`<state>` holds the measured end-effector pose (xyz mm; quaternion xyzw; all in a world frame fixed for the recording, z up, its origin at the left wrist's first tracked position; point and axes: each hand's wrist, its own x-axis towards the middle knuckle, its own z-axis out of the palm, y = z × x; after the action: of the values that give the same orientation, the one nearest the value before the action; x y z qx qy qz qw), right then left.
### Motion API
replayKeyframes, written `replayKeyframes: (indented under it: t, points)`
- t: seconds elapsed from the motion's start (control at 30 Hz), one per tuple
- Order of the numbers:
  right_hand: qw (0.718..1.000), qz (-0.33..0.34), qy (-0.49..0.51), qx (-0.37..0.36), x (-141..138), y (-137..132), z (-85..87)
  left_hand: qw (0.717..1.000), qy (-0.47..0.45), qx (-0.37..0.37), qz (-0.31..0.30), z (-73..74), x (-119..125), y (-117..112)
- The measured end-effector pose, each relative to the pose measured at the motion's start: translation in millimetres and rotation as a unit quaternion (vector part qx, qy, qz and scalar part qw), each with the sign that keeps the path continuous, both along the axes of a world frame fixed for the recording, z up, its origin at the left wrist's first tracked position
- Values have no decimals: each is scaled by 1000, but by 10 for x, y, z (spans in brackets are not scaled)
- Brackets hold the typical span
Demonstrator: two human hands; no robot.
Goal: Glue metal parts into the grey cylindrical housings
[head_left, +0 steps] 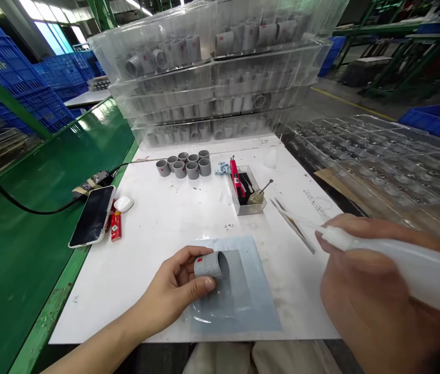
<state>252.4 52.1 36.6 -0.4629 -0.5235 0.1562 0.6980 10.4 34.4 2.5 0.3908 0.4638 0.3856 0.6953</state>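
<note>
My left hand (pixel 175 288) is closed around a short grey tube (pixel 212 264) lying on its side with its open end facing right, held just above a grey-blue mat (pixel 243 301). A small red mark shows on the tube. My right hand (pixel 371 291), close to the camera at the lower right, grips a white squeeze bottle (pixel 399 265) whose nozzle points left toward the tube, a short way from it.
On the white board (pixel 173 218): several grey tubes (pixel 187 163), a clear box (pixel 248 195) with a red tool, tweezers (pixel 292 224), a phone (pixel 92 215), a white earbud case (pixel 123 204), a red lighter (pixel 115 226). Stacked clear trays (pixel 212 78) stand behind; empty trays (pixel 379 156) lie right.
</note>
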Motion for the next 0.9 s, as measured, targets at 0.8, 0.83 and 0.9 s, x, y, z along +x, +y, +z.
replayKeyframes:
  t: [0.8, 0.83, 0.9]
  points:
    - [971, 208, -14, 116, -254, 228, -350, 995, 83, 0, -53, 11, -86, -8]
    - [973, 203, -5, 110, -256, 224, -354, 995, 84, 2, -52, 12, -84, -11]
    - [976, 194, 6, 98, -258, 219, -358, 996, 82, 8, -46, 15, -78, -16]
